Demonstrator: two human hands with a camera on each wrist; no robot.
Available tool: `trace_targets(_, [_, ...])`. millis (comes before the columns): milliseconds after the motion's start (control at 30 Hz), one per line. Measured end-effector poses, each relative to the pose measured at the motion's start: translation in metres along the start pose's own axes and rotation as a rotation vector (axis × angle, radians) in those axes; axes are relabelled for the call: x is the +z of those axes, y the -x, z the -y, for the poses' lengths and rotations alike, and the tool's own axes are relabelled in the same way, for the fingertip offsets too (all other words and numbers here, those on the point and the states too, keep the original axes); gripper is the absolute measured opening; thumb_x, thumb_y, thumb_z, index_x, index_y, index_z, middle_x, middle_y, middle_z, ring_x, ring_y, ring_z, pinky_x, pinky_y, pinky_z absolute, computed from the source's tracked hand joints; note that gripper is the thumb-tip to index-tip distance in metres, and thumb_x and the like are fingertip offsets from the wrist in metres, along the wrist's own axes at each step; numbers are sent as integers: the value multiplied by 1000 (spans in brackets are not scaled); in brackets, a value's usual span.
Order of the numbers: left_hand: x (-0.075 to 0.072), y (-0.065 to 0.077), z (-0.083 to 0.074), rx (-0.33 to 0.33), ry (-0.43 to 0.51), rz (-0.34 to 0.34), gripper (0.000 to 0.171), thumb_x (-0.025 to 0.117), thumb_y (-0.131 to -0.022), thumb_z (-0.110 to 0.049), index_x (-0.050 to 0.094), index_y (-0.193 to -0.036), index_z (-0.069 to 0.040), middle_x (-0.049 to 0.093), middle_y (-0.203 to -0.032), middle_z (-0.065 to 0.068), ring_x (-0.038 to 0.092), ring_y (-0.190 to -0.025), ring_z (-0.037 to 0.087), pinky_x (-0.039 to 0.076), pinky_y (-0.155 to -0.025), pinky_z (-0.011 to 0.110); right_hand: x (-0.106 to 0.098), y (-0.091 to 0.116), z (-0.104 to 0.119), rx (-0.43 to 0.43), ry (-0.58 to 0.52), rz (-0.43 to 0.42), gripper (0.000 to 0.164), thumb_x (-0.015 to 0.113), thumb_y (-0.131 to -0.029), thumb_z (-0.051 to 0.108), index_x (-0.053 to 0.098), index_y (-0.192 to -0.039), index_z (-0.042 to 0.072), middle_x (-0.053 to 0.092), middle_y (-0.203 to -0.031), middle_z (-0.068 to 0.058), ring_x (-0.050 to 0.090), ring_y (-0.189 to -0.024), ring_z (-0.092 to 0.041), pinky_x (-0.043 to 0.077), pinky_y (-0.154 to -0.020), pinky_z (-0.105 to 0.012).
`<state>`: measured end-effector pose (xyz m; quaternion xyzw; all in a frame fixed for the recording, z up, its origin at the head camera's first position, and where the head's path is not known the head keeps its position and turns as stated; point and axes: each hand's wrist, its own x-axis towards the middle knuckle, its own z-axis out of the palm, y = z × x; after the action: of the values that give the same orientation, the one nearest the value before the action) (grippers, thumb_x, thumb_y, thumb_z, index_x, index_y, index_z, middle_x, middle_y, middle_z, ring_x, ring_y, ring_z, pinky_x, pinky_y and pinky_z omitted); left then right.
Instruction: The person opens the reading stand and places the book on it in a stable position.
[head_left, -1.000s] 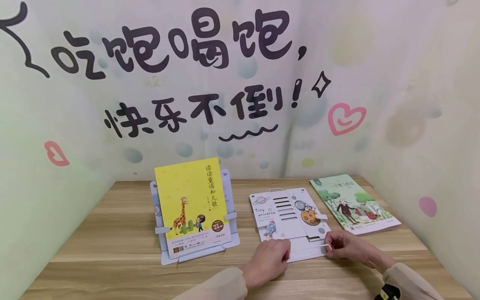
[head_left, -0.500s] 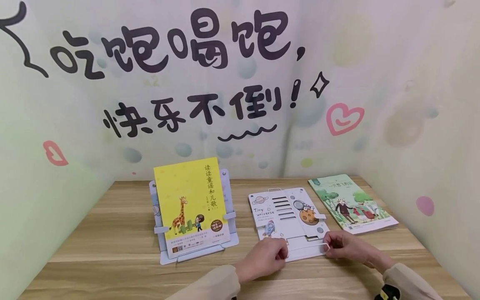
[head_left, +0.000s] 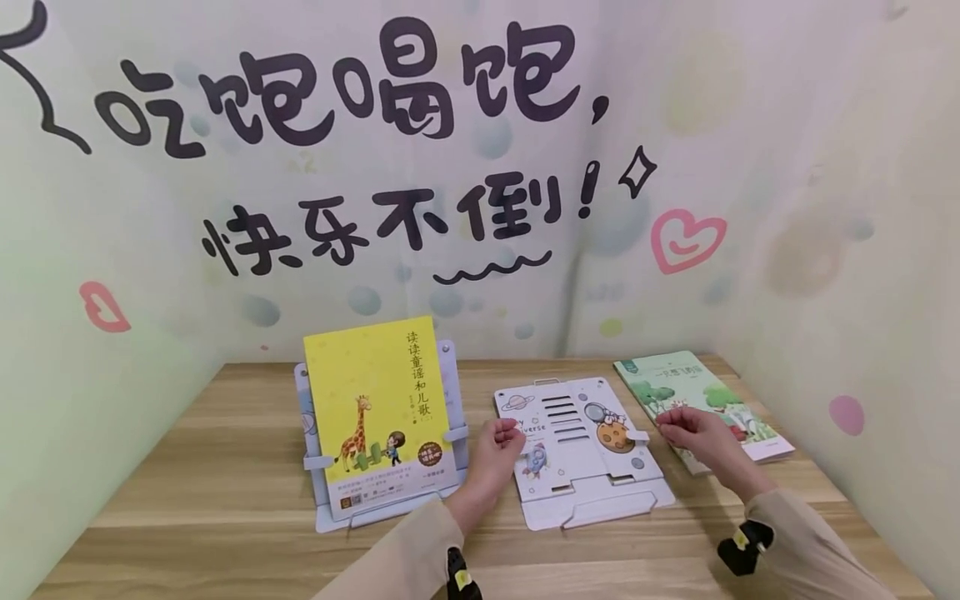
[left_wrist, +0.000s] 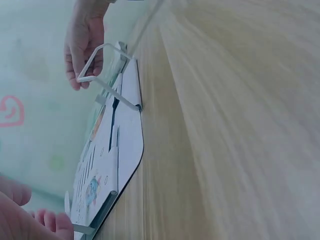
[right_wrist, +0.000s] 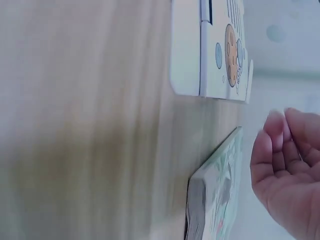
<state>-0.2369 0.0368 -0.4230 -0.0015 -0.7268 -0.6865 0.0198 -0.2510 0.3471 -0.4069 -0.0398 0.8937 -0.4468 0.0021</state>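
Narrow grips seemingly empty, left hand [head_left: 491,458] and right hand [head_left: 701,437] are flanking the stand [head_left: 581,454], best touching its clips [head_left: 637,436] lightly.

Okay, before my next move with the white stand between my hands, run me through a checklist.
1. White book stand with space prints settled on the wood-grain table: ok.
2. Stand propped upright: not ok, it lies flat.
3. White bent-wire support at its front raised off the board: ok.
4. Right hand holding nothing: ok.
5. Left hand off the stand's left side: cannot tell.
6. Green illustrated book clear of the stand: ok.
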Motion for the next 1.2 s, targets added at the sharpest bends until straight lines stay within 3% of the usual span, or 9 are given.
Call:
trace_targets(233, [11, -10, 4, -46, -73, -148, 35, 57, -89, -2, 50, -122, 8, 55, -118, 22, 53, -110, 32, 44, -97, 42, 10, -21, 1, 50, 75, -12, 28, 56, -94, 12, 58, -112, -9, 63, -105, -20, 55, -86, -17, 48, -71, -24])
trace_targets(400, [14, -18, 7, -97, -99, -195, 43, 55, -89, -1, 43, -129, 11, 50, -127, 28, 48, -122, 38, 39, -103, 44, 17, -33, 1, 64, 105, 11, 28, 57, -93, 13, 60, -112, -8, 64, -106, -21, 56, -89, -20, 47, -73, -27])
trace_targets(533, [14, -24, 10, -116, -137, -202, 43, 56, -87, 0, 45, -127, 12, 55, -119, 27, 54, -111, 36, 43, -99, 44, 22, -40, 1, 30, 127, 28, 28, 58, -92, 12, 62, -109, -9, 65, -104, -22, 57, -88, -19, 47, -72, -26])
trace_targets(867, [13, -30, 11, -155, -191, -162, 47, 57, -80, 8, 49, -126, 10, 59, -114, 21, 57, -102, 28, 47, -92, 39, 26, -43, -2, 157, 50, 31, 25, 55, -91, 5, 61, -110, -11, 60, -83, -7, 51, -69, -15, 45, -61, -28])
trace_targets(1200, [10, -32, 14, -150, -120, -173, 50, 58, -77, 12, 51, -126, 10, 59, -111, 18, 57, -100, 26, 50, -88, 36, 29, -42, 0, 216, -24, 12, 30, 55, -92, 6, 57, -117, -10, 63, -99, -16, 52, -77, -16, 46, -64, -27])
